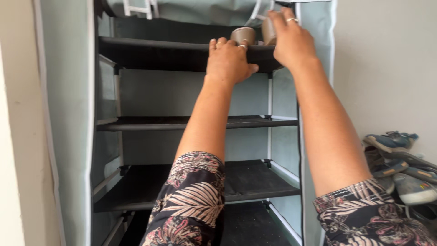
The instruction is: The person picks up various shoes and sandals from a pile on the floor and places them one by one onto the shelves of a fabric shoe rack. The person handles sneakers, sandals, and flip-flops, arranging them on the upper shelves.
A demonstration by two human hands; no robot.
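Tan shoes handled on the top shelf

The left hand [229,61] is clamped over the shelf edge [154,45]; a tan shoe [268,31] at the shelf's right end is grasped by the right hand [291,41], beside its pair [243,34].

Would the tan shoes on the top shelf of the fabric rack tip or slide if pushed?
The tan shoes look small and light, so a nudge from the left hand would probably slide them. The top shelf seems to be soft fabric that may sag, possibly tipping them. The right hand steadies one.
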